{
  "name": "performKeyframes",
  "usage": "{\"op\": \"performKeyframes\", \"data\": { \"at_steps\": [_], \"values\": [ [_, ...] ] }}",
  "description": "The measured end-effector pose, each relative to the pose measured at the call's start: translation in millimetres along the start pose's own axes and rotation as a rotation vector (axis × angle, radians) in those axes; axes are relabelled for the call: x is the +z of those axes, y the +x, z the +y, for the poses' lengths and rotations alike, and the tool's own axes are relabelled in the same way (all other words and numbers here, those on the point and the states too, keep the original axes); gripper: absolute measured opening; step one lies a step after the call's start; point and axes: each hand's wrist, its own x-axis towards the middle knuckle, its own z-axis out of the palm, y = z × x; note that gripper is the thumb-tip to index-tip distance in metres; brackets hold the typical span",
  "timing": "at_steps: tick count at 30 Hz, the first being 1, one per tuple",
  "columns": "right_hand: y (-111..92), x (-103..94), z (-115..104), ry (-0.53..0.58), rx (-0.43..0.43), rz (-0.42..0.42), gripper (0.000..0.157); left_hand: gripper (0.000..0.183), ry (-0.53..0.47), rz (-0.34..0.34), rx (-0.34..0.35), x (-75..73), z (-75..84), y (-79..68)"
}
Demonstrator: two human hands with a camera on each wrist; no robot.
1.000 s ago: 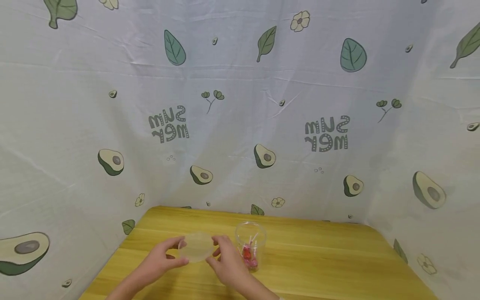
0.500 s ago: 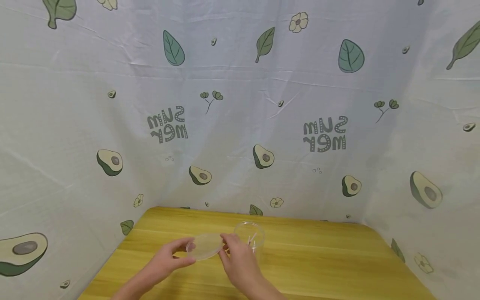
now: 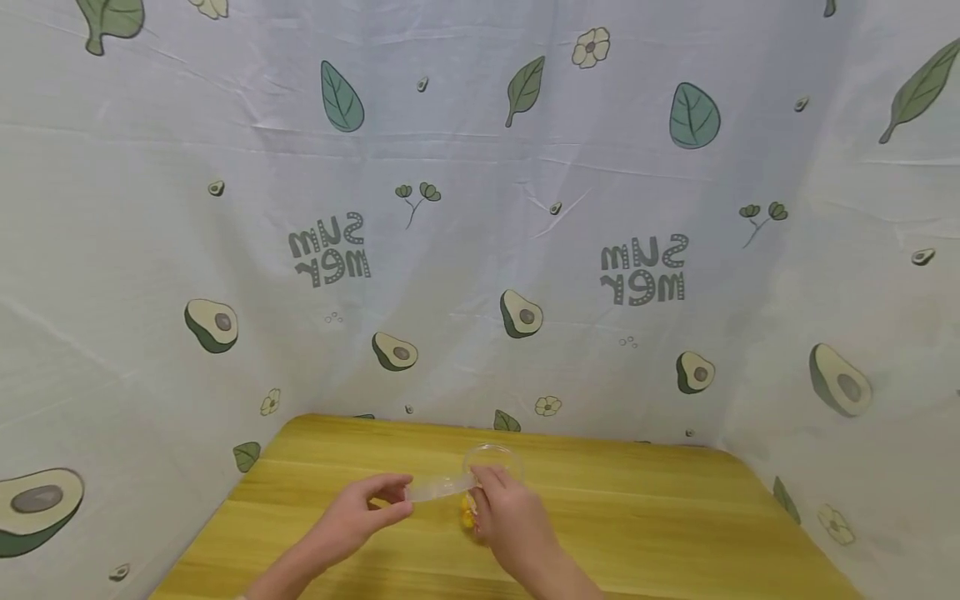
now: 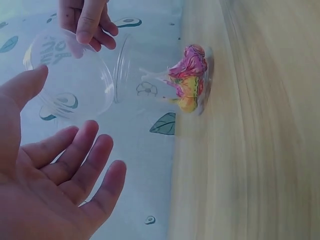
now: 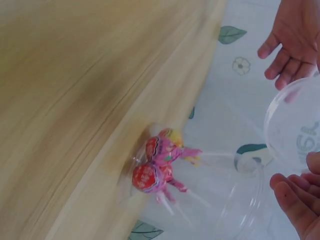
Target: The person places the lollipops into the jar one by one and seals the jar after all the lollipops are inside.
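Note:
A clear round plastic lid [image 3: 438,487] is held tilted, nearly edge-on in the head view, between both hands. My left hand [image 3: 362,518] spans its left edge, thumb on one side and spread fingers [image 4: 95,150] on the other. With thumb and fingertips, my right hand [image 3: 517,521] pinches the opposite edge. Behind the right hand a clear plastic cup [image 3: 491,450] stands upright on the table, its mouth uncovered and close to the lid. Several wrapped lollipops [image 5: 152,167] sit in it, pink, red and yellow heads down, white sticks up. The right hand hides part of the cup in the head view.
A yellow wood-grain table [image 3: 637,517] lies under the hands. White cloth [image 3: 450,275] printed with avocados, leaves and flowers hangs behind it and along both sides.
The lid has moved right toward the cup and turned from showing its round face to nearly edge-on. Both hands have shifted right with it, the right hand now covering more of the cup.

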Motion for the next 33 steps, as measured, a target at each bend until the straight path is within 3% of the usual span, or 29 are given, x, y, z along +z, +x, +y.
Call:
{"op": "performKeyframes", "data": {
  "at_steps": [6, 17, 28, 33],
  "values": [
    [-1.5, -10.6, 5.5, 0.029, 0.086, -0.035, 0.022, 0.044, 0.025, 0.086, 0.019, 13.5, 10.1, 7.7],
    [1.7, -31.1, 12.0, 0.247, 0.272, -0.138, 0.009, 0.026, 0.064, 0.247, 0.066, 29.3, 21.7, 20.0],
    [7.4, -40.2, 21.3, 0.369, 0.508, -0.187, 0.015, 0.021, 0.068, 0.266, 0.133, 42.7, 24.2, 31.3],
    [9.8, -43.8, 24.8, 0.399, 0.565, -0.172, 0.02, 0.021, 0.044, 0.279, 0.151, 47.2, 28.2, 36.0]
  ]
}}
